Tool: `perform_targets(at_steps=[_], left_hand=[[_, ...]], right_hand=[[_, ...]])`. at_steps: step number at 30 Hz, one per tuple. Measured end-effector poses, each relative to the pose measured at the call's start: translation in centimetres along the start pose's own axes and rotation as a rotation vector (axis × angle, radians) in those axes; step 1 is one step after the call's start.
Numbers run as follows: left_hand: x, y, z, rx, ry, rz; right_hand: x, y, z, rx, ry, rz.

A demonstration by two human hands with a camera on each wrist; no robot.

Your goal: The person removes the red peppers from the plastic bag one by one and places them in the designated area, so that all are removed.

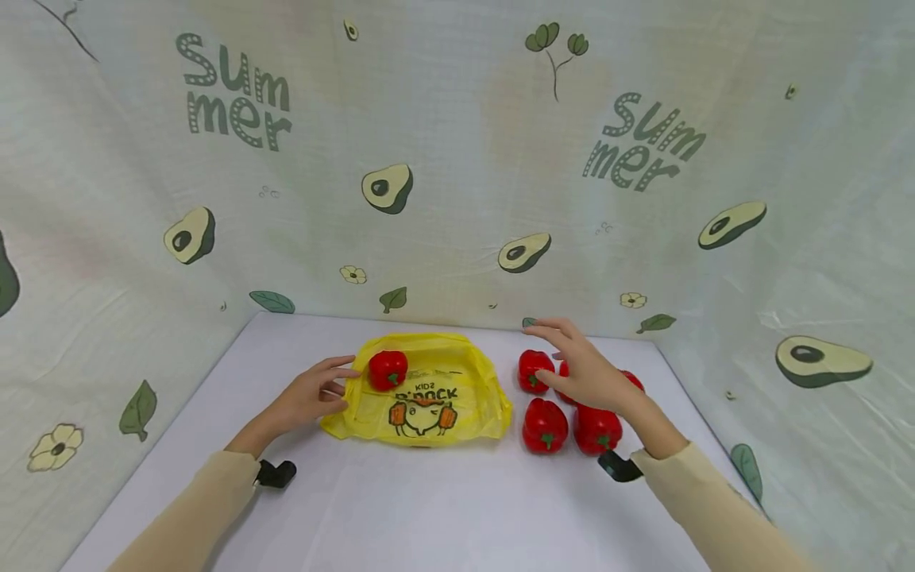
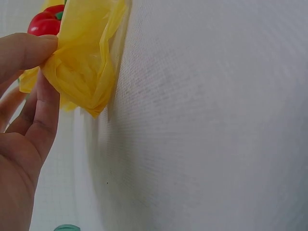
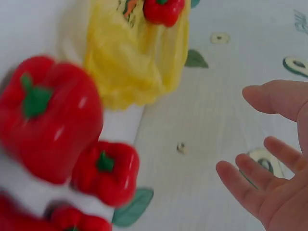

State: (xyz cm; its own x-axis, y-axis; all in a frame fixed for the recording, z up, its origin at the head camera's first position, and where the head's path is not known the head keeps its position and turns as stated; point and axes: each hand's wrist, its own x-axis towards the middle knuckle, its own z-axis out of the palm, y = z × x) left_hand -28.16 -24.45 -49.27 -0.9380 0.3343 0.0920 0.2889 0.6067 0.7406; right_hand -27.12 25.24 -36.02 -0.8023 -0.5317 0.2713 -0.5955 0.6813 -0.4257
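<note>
A yellow plastic bag (image 1: 482, 397) with a cartoon print lies spread on the table, its mouth spread wide. One red bell pepper (image 1: 388, 370) with a green stem sits at its far left. At the bag's left edge my left hand (image 1: 303, 401) pinches the thin plastic; thumb and fingers meet around a fold in the left wrist view. My right hand (image 1: 589, 380) hovers over a group of red bell peppers (image 1: 546, 427) right of the bag, fingers spread and holding nothing. It partly hides the peppers behind it, and in the right wrist view they lie apart from its fingertips.
A white table (image 1: 400, 508) carries everything. Pale cloth (image 1: 457, 143) printed with avocados, leaves and lettering rises behind it and along both sides. Black straps (image 1: 275, 474) show at the wrists.
</note>
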Motion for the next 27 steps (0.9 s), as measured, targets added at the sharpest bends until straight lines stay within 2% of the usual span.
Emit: perform_targets(at_steps=[6,12,16,27], left_hand=[[0.0,-0.1,0.0,-0.015,-0.002,-0.003],[0.1,0.0,-0.1,-0.018,-0.005,0.009],[0.1,0.0,-0.2,-0.019,-0.015,0.010],[0.3,-0.1,-0.1,-0.020,-0.017,0.010]], right_hand=[[4.4,-2.0,2.9,0.077,-0.027,-0.073],[7.7,-3.1,5.6,0.171,-0.078,-0.094],[9.5,-3.6,7.5,0.244,-0.119,-0.119],[12.6,-4.8,11.3,0.287,-0.184,-0.130]])
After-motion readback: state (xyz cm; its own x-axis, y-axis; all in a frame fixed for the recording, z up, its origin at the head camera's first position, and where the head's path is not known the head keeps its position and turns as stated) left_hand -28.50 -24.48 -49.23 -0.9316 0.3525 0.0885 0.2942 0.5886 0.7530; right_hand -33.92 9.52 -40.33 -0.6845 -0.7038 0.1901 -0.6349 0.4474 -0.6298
